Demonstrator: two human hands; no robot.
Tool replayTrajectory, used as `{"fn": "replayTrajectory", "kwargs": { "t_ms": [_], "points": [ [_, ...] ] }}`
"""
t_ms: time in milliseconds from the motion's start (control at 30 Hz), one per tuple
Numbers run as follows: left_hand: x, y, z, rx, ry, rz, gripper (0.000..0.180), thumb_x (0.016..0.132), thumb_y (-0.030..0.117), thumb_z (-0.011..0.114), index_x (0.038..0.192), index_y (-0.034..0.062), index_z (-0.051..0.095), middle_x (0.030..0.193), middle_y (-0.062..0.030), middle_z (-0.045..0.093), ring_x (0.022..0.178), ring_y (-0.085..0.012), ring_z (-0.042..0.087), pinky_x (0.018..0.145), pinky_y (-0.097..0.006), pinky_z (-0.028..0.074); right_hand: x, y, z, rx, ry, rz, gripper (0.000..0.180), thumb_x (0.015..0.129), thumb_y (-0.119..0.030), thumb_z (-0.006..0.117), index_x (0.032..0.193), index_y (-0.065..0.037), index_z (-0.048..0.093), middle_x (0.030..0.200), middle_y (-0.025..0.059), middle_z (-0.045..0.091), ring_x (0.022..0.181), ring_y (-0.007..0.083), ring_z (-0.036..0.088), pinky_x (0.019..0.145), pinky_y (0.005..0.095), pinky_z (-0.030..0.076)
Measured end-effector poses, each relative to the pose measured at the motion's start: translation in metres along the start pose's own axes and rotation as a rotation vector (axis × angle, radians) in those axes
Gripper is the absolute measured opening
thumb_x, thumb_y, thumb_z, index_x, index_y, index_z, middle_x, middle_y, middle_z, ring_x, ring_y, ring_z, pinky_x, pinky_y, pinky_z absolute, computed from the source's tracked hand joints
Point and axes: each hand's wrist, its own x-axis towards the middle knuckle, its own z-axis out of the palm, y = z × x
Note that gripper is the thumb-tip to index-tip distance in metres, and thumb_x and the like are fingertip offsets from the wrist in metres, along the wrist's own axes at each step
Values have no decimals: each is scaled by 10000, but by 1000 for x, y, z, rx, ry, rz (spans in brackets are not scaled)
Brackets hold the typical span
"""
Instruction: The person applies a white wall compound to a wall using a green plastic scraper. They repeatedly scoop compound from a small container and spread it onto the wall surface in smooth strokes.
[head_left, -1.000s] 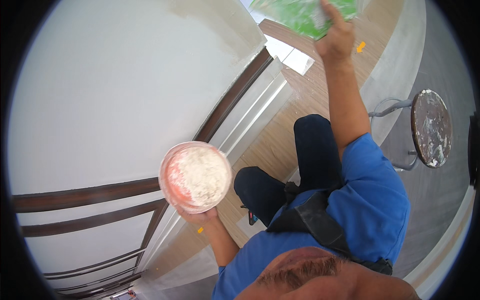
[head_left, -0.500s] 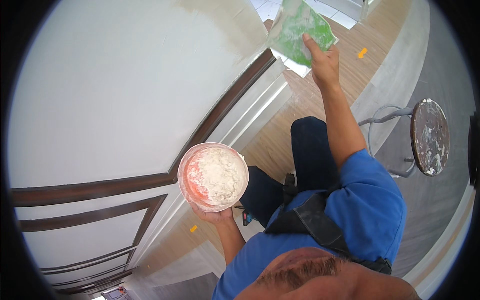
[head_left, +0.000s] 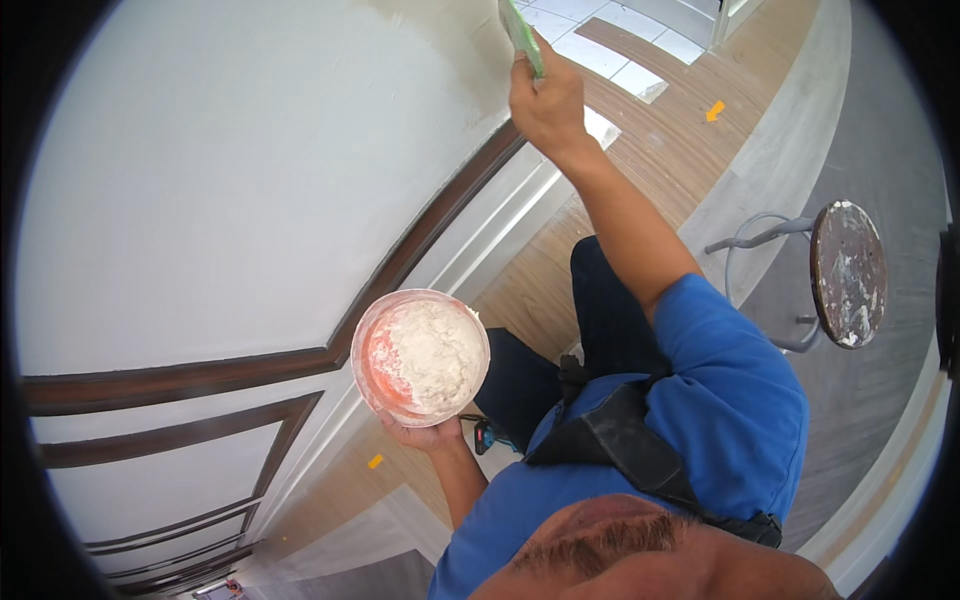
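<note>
My left hand (head_left: 425, 434) supports a round, pinkish-red bowl (head_left: 384, 378) from below, its fingers partly hidden under it. Thick off-white paste (head_left: 440, 350) is heaped inside and smeared up the bowl's wall. Up and ahead, my right hand (head_left: 550, 105) grips a green plastering spreader (head_left: 521, 38), turned almost edge-on. That blade is up against or very near the pale wall (head_left: 220, 200); I cannot tell if they touch. A beige damp-looking patch (head_left: 455, 50) marks the wall beside it.
Dark brown moulding (head_left: 440, 215) runs along the wall. A paint-spattered round stool (head_left: 850, 275) stands to the right. Wood-look planks (head_left: 660, 130) cover the floor beside white tiles (head_left: 615, 22). A blue-and-black tool (head_left: 485, 435) shows beside my left forearm.
My right hand has swung left and up toward the wall, turning the spreader from face-on to nearly edge-on. The bowl stays in my left hand, almost unmoved.
</note>
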Motion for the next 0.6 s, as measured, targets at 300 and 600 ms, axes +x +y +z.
{"fn": "replayTrajectory", "kwargs": {
  "t_ms": [300, 600],
  "points": [
    [3, -5, -6, 7, 5, -25, 742, 969, 528, 522, 1535, 62, 405, 1562, -179, 449, 1426, -380, 454, 1179, -553, 399, -37, -9, 94, -320, 147, -398, 654, 779, 14, 609, 1408, 128, 470, 1350, 366, 563, 1246, 500, 582, 1077, 468, 498],
    [4, -5, -9, -58, 16, -30, 675, 1006, 480, 505, 1523, 55, 425, 1555, -180, 458, 1413, -377, 468, 1167, -558, 418, -60, -24, 22, 459, 89, 543, 301, 963, -3, 507, 1240, 99, 566, 1131, 207, 670, 931, 301, 701, 858, 408, 572]
  ]
}}
